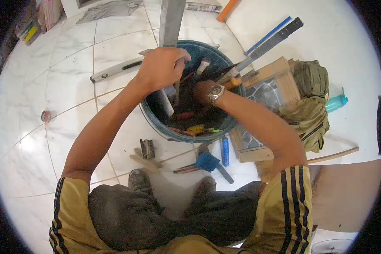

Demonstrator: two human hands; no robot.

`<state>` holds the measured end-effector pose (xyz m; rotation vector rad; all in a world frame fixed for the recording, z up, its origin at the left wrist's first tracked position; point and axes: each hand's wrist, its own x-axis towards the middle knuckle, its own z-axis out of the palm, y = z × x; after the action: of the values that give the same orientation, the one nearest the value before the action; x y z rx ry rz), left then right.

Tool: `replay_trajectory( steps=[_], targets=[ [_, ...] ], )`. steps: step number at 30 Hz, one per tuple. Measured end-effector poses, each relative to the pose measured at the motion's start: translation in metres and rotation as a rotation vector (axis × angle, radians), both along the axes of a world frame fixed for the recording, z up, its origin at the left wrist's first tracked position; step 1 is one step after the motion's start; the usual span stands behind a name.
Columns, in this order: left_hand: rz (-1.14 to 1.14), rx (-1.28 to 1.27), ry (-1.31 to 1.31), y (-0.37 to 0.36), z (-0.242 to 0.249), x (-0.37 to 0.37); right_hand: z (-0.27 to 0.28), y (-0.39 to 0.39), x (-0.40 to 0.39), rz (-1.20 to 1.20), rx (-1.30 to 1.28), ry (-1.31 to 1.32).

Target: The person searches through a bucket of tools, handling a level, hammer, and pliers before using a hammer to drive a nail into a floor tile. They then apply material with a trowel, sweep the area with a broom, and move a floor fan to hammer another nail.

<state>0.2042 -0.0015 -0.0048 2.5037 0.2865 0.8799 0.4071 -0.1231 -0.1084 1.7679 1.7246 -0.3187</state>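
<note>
My left hand (pixel 163 70) is closed around a long grey metal bar (pixel 171 23) that rises from the bucket past the top of the view. My right hand (pixel 203 91), a watch on its wrist, reaches down inside the dark blue bucket (pixel 147 111); its fingers are hidden in shadow among the tools. Inside lie a yellow item (pixel 195 129) and red-handled tools (pixel 184 115), too dim to name. A tool with a long black grip (pixel 279 37) leans out over the right rim. Left of the bucket, a spirit level (pixel 116 71) rests on the tiles.
Near my feet lie a blue-headed hand tool (pixel 208 162), a blue cylinder (pixel 225 152) and a brush-like piece (pixel 144 160). A wooden-framed panel (pixel 262 95), olive bags (pixel 310 80) and a teal bottle (pixel 336 103) are on the right. A small round tin (pixel 45 116) sits far left.
</note>
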Motion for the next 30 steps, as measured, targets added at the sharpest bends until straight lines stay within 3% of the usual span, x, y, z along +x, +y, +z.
replay_trajectory(
  steps=[3,5,7,9,12,17,19,23,27,30],
  targets=[
    [-0.039,-0.040,-0.064,0.004,0.000,0.001,0.063,-0.004,-0.012,0.041,0.193,0.121],
    [-0.048,-0.073,-0.105,0.006,0.000,-0.002,0.099,-0.009,0.022,0.271,0.378,0.278],
    [-0.033,-0.111,-0.152,0.007,0.003,-0.005,0.203,-0.030,-0.016,-0.085,0.419,0.365],
    [-0.046,-0.182,-0.189,0.011,0.006,-0.008,0.241,-0.051,-0.001,-0.068,0.601,0.322],
    [-0.070,-0.321,-0.317,0.009,0.002,-0.006,0.275,-0.084,-0.009,-0.262,0.814,0.303],
    [-0.250,-0.402,-0.219,-0.006,0.023,-0.021,0.252,-0.103,-0.024,-0.445,1.014,0.627],
    [-0.280,-0.489,-0.248,-0.023,0.024,-0.020,0.228,-0.093,-0.030,-0.326,1.046,0.643],
    [-0.167,-0.974,-0.246,-0.040,0.031,-0.009,0.199,-0.077,-0.051,-0.157,1.100,0.663],
    [-0.245,-1.049,-0.133,-0.029,0.032,-0.004,0.185,-0.067,-0.074,0.157,1.053,0.603],
    [-0.299,-0.938,-0.126,-0.025,0.034,-0.010,0.187,-0.058,-0.092,0.144,0.897,0.676]
  ],
)
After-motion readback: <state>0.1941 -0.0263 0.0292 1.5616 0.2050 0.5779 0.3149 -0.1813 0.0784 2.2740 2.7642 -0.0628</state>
